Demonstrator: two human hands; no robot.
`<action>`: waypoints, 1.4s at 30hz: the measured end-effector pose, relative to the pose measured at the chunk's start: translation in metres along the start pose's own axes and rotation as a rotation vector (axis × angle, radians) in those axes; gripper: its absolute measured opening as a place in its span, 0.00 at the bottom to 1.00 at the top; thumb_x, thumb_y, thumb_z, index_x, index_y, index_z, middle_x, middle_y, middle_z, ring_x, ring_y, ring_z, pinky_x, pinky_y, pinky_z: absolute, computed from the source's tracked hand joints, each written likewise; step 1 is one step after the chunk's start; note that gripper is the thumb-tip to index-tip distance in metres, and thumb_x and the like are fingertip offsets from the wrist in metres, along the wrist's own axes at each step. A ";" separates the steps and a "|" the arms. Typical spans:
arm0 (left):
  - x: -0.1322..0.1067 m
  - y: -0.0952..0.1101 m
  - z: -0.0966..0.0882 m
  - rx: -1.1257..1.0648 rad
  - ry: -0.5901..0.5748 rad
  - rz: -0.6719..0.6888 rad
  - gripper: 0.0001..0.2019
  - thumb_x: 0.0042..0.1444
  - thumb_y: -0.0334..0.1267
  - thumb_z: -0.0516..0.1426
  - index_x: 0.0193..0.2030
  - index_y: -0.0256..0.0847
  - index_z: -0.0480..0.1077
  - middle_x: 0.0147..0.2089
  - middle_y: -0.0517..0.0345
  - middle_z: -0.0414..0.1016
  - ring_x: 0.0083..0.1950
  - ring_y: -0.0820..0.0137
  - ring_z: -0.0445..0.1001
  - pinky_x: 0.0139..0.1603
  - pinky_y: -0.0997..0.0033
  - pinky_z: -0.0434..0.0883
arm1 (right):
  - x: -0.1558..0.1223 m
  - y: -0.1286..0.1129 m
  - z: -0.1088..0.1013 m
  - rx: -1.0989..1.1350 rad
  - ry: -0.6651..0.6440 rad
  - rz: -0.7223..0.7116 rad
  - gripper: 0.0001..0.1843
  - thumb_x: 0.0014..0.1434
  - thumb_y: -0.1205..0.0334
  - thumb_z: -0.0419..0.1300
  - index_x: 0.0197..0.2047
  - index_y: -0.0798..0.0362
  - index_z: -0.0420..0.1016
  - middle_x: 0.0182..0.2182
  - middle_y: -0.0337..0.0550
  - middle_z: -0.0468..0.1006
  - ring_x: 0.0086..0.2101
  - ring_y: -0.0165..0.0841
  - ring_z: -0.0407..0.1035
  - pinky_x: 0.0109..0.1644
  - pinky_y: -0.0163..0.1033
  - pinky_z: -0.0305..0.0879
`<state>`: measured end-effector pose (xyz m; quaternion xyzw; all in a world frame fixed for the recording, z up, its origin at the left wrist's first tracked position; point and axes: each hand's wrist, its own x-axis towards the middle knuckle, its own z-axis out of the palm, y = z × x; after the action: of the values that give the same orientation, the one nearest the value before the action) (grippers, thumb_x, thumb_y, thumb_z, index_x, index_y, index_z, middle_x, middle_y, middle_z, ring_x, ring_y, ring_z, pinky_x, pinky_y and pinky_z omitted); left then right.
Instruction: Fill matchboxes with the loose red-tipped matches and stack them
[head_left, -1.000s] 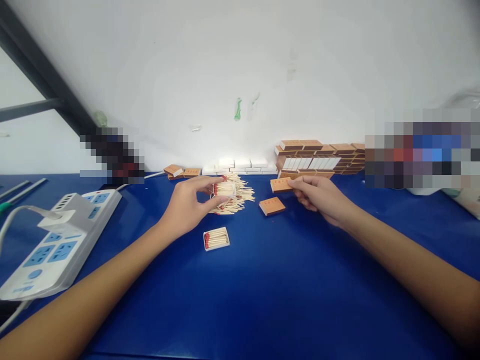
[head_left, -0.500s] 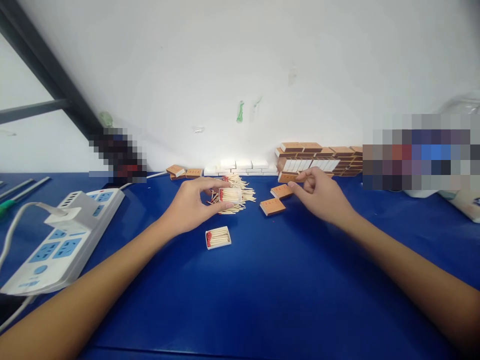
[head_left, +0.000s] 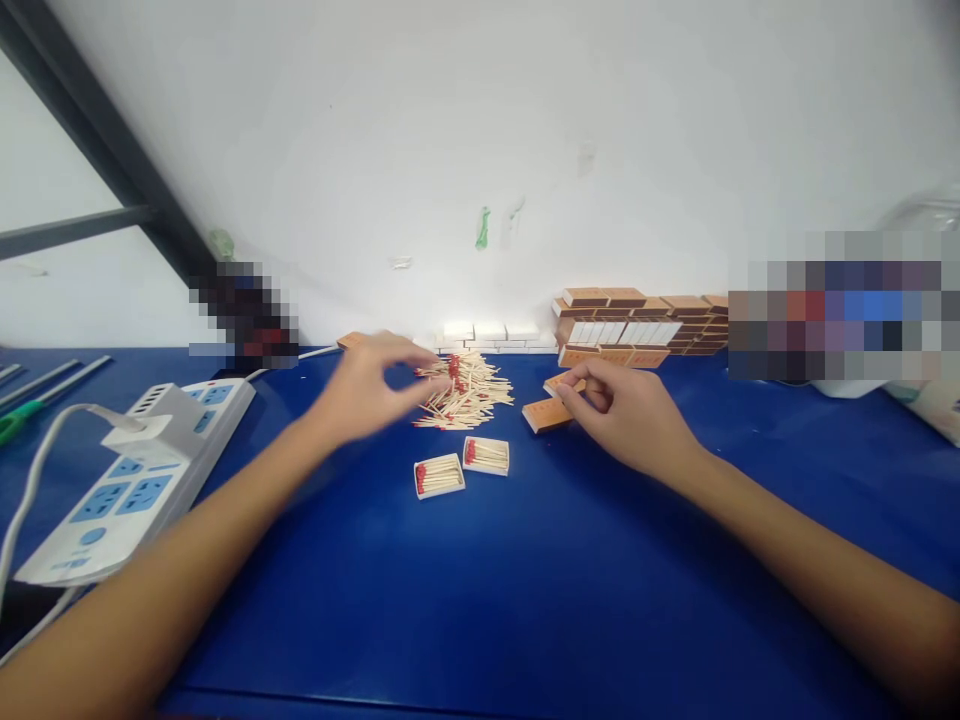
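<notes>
A: In the head view, how does the left hand [head_left: 371, 390] stand?
B: Its grip is apart, thumb and fingers spread beside the heap of loose matches [head_left: 474, 395]. The hand is slightly blurred.
A: And the right hand [head_left: 622, 415]?
B: Thumb and forefinger are drawn close together over two matchboxes, the farther matchbox [head_left: 554, 386] and the nearer matchbox [head_left: 545, 415]. Whether that grip is clamped on anything, one cannot tell.
A: Where are the filled drawers?
B: The left drawer [head_left: 439, 476] and the right drawer [head_left: 486, 456] lie just beside each other on the tabletop [head_left: 525, 600], on the front-edge side of the heap. Both hold red-headed matches.
A: What lines the back edge?
B: White drawers [head_left: 491, 332] behind the heap, and farther right a stack of matchboxes [head_left: 686, 305]. A power strip [head_left: 142, 495] lies to the left.
</notes>
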<state>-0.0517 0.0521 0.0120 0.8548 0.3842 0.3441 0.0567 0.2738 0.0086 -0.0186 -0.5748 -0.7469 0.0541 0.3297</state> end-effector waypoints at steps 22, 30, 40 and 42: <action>-0.004 -0.111 -0.026 0.509 -0.072 -0.360 0.19 0.63 0.48 0.61 0.55 0.38 0.74 0.49 0.45 0.77 0.52 0.54 0.75 0.55 0.55 0.70 | 0.001 0.008 0.004 0.030 -0.007 -0.046 0.11 0.66 0.53 0.60 0.37 0.50 0.78 0.21 0.37 0.72 0.23 0.31 0.65 0.29 0.38 0.57; 0.002 -0.011 0.002 0.006 0.141 -0.214 0.20 0.52 0.49 0.71 0.48 0.41 0.80 0.45 0.51 0.81 0.39 0.66 0.76 0.41 0.65 0.74 | -0.003 -0.026 -0.003 0.701 0.075 0.332 0.17 0.61 0.44 0.64 0.45 0.48 0.73 0.23 0.33 0.68 0.20 0.29 0.61 0.21 0.35 0.56; -0.015 0.071 0.029 -0.354 0.056 -0.208 0.21 0.50 0.46 0.73 0.51 0.46 0.80 0.45 0.58 0.85 0.40 0.68 0.81 0.42 0.67 0.78 | -0.029 -0.078 0.000 1.108 -0.096 0.568 0.18 0.60 0.44 0.67 0.44 0.47 0.71 0.22 0.28 0.61 0.18 0.23 0.55 0.16 0.28 0.49; -0.016 0.069 0.031 -0.385 0.058 -0.260 0.22 0.49 0.45 0.74 0.50 0.46 0.81 0.46 0.59 0.86 0.44 0.65 0.83 0.46 0.65 0.79 | -0.028 -0.078 -0.001 1.142 -0.131 0.581 0.18 0.60 0.43 0.67 0.43 0.47 0.71 0.23 0.29 0.62 0.18 0.23 0.56 0.15 0.28 0.47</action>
<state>0.0031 -0.0019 0.0051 0.7615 0.4196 0.4252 0.2516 0.2135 -0.0422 0.0058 -0.4831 -0.4333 0.5653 0.5093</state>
